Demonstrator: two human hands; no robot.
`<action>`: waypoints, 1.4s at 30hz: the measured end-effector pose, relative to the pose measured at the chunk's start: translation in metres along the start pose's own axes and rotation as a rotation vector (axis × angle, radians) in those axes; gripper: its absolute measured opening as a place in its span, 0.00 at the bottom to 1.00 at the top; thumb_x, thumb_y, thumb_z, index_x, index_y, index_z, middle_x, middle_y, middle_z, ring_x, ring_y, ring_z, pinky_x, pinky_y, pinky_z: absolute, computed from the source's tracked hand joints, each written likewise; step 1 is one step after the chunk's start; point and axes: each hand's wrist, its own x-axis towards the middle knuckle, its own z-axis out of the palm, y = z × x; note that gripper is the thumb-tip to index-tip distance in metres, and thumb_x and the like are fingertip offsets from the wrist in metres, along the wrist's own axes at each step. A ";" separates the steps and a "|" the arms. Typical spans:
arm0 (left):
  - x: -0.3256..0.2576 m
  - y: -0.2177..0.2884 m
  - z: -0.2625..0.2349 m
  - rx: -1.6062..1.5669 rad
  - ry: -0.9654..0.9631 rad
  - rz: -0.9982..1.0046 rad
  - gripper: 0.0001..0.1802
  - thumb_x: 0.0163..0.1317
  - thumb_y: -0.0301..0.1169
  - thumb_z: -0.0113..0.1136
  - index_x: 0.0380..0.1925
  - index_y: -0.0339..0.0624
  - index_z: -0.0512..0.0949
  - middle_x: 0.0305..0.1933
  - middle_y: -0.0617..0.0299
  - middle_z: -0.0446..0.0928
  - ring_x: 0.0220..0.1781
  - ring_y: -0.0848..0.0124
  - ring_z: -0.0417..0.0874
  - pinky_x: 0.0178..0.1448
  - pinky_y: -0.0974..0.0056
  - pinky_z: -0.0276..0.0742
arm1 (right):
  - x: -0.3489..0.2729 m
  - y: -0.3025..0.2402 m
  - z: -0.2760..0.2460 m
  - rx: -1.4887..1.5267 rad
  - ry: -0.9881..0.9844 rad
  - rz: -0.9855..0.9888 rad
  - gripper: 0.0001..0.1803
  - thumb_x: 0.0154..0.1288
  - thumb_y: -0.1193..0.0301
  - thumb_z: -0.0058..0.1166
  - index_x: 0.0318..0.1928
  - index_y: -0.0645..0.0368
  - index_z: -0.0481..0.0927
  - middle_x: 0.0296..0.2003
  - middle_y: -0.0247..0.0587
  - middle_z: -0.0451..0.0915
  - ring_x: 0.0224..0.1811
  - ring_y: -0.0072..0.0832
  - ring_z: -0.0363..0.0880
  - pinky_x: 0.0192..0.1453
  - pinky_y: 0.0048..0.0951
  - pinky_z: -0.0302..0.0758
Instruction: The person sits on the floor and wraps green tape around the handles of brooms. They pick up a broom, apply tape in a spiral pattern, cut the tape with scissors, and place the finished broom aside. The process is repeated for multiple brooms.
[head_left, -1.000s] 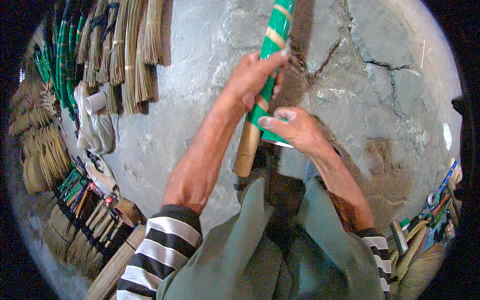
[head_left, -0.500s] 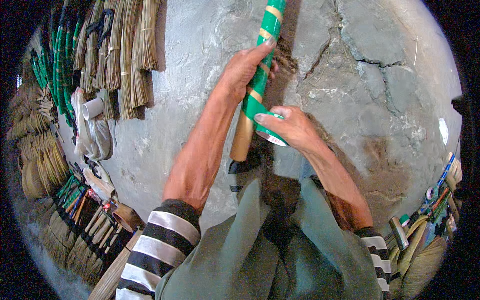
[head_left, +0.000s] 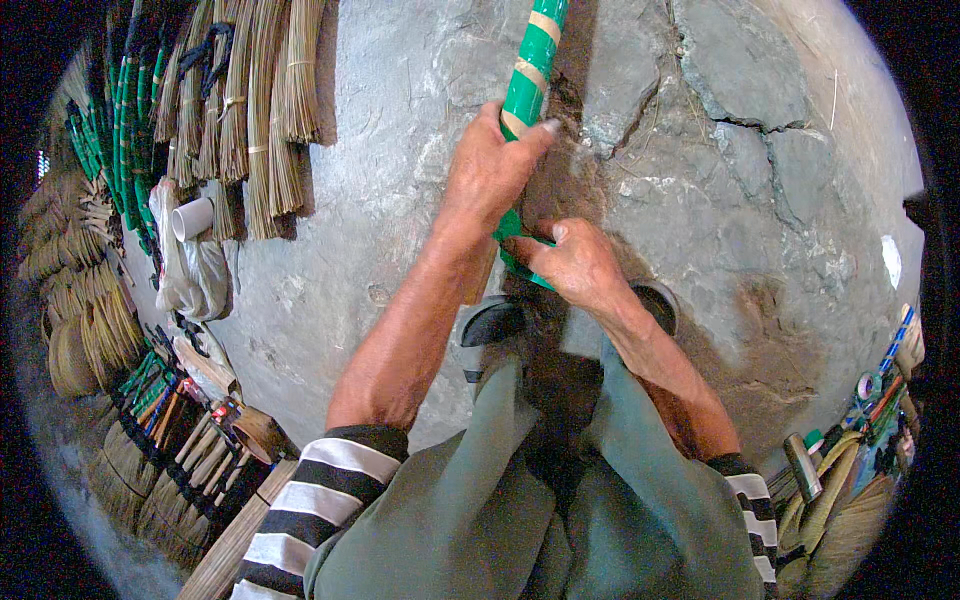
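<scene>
My left hand point(head_left: 490, 168) is wrapped round a light brown pole point(head_left: 528, 92) with glossy green tape wound along it in a spiral, pale bands showing between the turns. The pole slants from the top centre down between my knees. Below my left wrist, part of its bare lower end point(head_left: 479, 278) is visible. Close by on the right, my right hand point(head_left: 582, 264) is closed on a roll of green tape point(head_left: 527, 274), held against the pole. My fingers cover most of the roll.
Bundles of thin straw-like sticks point(head_left: 262, 120) and green-banded poles point(head_left: 125, 140) lie at the upper left. A white cup point(head_left: 193, 218) sits by a plastic bag point(head_left: 190, 280). Cracks point(head_left: 735, 125) run through the concrete floor. Tools and brooms point(head_left: 835, 480) are at the lower right.
My left hand has slid down the pole and turned, its thumb now lower. My right hand has turned with the tape roll, whose printed white core face no longer shows.
</scene>
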 end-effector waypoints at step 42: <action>-0.002 -0.019 0.000 -0.281 -0.042 -0.132 0.21 0.73 0.48 0.65 0.52 0.43 0.79 0.30 0.59 0.82 0.31 0.70 0.84 0.33 0.63 0.82 | -0.008 -0.010 -0.002 -0.188 0.124 -0.291 0.30 0.64 0.45 0.68 0.26 0.62 0.83 0.20 0.49 0.79 0.24 0.39 0.81 0.35 0.44 0.78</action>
